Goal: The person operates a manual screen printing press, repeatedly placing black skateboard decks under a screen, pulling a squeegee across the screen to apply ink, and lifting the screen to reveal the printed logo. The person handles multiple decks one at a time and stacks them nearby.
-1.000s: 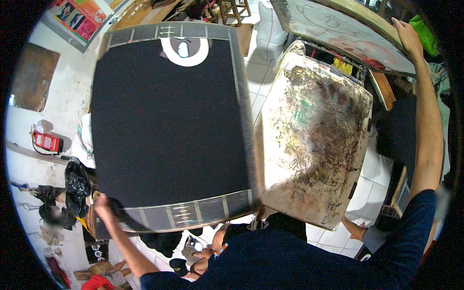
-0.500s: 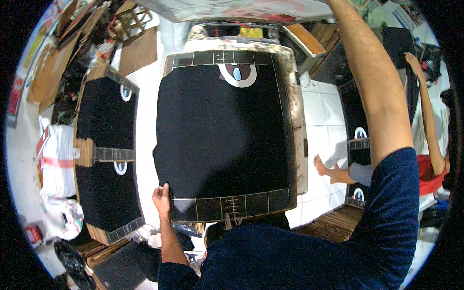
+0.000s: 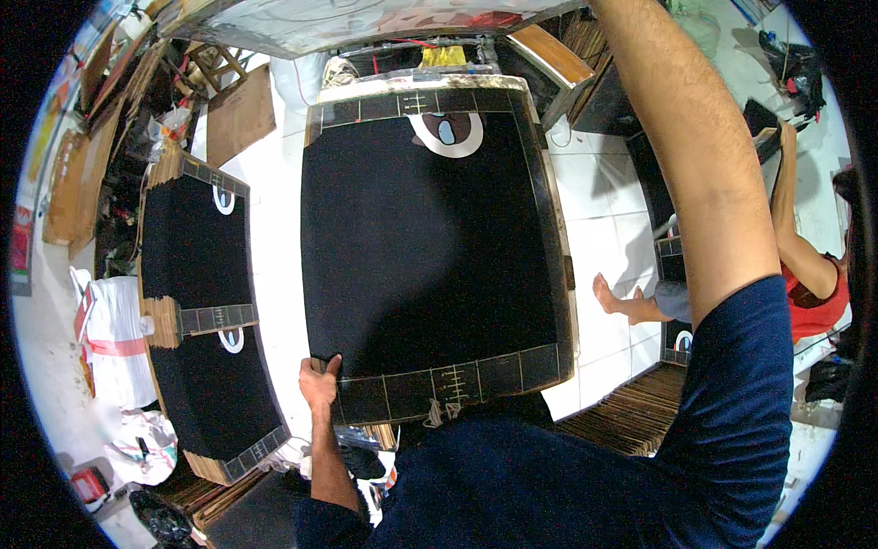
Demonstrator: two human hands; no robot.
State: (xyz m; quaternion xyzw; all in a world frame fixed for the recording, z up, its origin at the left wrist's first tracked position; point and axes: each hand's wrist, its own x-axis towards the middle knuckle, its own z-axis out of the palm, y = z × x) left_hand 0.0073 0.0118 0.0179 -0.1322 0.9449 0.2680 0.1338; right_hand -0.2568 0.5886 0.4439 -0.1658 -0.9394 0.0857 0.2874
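A black fabric piece (image 3: 430,247) lies flat over a dark board marked with pale lines (image 3: 485,373). Part of a printed motif, a white ring with brown and light blue inside (image 3: 453,134), shows at the fabric's far end. My left hand (image 3: 319,382) is closed at the near left corner, thumb on top, pinching the fabric edge. My right arm (image 3: 704,156) stretches up past the top edge, so its hand is out of sight. Across the top stands a raised, pale, framed panel with red smears (image 3: 366,23).
Along the left, boards carry more black fabric (image 3: 197,242) with similar rings. A co-worker in red (image 3: 814,297) is at the right, a bare foot (image 3: 605,293) on the white tiles. Stacked boards (image 3: 622,412) stand at lower right; a white bundle (image 3: 119,343) is far left.
The bulge along the fabric's left edge has flattened. My left fingers have curled in at the corner. More of the raised panel shows at top left, and the whole view has shifted a little.
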